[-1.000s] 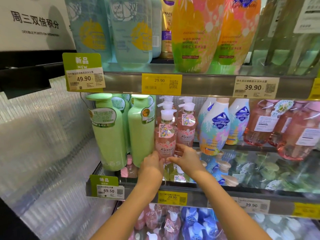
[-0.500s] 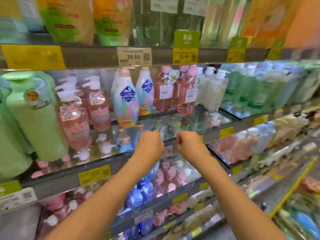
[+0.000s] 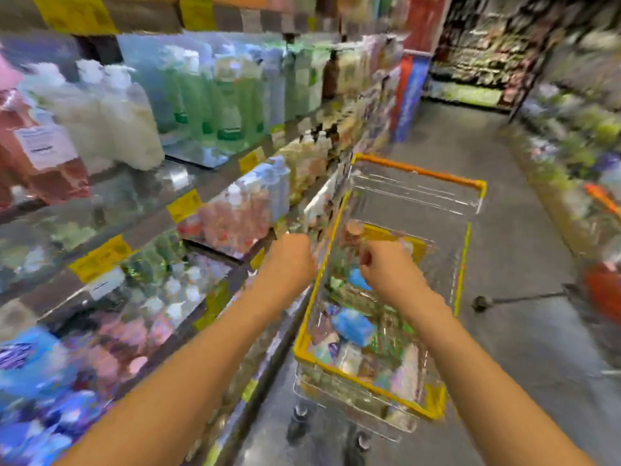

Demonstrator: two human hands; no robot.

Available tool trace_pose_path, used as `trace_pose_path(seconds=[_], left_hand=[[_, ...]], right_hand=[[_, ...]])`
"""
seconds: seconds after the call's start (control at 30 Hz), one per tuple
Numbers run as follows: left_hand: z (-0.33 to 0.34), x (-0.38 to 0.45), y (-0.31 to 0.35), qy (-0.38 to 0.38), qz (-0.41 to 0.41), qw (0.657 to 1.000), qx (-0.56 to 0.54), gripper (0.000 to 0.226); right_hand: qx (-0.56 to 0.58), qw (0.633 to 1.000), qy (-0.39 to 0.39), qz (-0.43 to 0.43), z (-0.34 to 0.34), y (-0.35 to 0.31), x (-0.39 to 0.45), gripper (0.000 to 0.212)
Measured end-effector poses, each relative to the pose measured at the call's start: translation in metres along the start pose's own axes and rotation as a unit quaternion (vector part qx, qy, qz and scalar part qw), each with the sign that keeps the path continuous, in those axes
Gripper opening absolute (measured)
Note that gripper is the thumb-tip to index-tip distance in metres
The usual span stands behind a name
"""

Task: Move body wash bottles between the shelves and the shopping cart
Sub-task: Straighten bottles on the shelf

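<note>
- Above the shopping cart point(image 3: 396, 403), beside its yellow rim, both forearms were seen stretched forward, with the whole view heavily smeared by blur.
- The left hand point(image 3: 289, 260) was seen as a loose fist just left of the cart's rim, in front of the shelves point(image 3: 141, 227); its fingers were curled inward and nothing could be made out in them.
- The right hand point(image 3: 386, 270) was held over the basket interior, its fingers point(image 3: 366, 258) bent and drawn together as if pinching; whether anything small was pinched could not be told.
- No bottle was seen carried in either hand.
- Body wash bottles and packs point(image 3: 353, 326) were seen lying heaped in the lower part of the cart, blue, green and pale shapes among them; exact kinds and count could not be read.
- The far end of the cart was seen holding little, so room was judged to remain.
- Pink bottles point(image 3: 235, 213), white bottles point(image 3: 111, 122) and green-labelled bottles point(image 3: 228, 105) were seen standing in rows on the shelves to the left.
- The task was judged to be partway through: stock lay in both places, and with nothing visibly held, a fresh pick from the cart was taken to be the likely step in hand.
- How many transfers were left could not be judged from this view.
</note>
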State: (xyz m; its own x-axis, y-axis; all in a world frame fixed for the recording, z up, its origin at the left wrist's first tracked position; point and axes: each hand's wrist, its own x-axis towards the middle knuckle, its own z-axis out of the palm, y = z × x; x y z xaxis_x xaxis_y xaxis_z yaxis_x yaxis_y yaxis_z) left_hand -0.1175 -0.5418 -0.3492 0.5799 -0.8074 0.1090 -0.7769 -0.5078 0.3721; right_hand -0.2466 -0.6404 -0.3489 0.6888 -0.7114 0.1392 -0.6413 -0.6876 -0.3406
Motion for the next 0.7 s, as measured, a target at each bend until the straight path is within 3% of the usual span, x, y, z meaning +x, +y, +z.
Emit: trace_pose_path(seconds=[0.17, 0.37, 0.53, 0.63, 0.7], left_hand=[[0.043, 0.057, 0.028, -0.060, 0.057, 0.997, -0.010, 0.019], [0.114, 0.121, 0.023, -0.135, 0.056, 0.988, -0.043, 0.024], [0.197, 0.140, 0.016, -0.240, 0.009, 0.968, -0.073, 0.036], [0.249, 0.151, 0.003, -0.274, -0.055, 0.955, -0.098, 0.033], [0.282, 0.166, -0.005, -0.291, -0.127, 0.938, -0.137, 0.023]], right_hand=[[-0.004, 0.994, -0.001, 0.109, 0.006, 0.061, 0.016, 0.009], [-0.002, 0.982, -0.016, 0.189, 0.042, 0.111, 0.047, 0.016], [0.027, 0.969, -0.090, 0.227, 0.095, 0.147, 0.064, 0.011], [0.054, 0.961, -0.131, 0.238, 0.130, 0.176, 0.089, 0.002], [0.051, 0.957, -0.161, 0.233, 0.153, 0.196, 0.111, 0.007]])
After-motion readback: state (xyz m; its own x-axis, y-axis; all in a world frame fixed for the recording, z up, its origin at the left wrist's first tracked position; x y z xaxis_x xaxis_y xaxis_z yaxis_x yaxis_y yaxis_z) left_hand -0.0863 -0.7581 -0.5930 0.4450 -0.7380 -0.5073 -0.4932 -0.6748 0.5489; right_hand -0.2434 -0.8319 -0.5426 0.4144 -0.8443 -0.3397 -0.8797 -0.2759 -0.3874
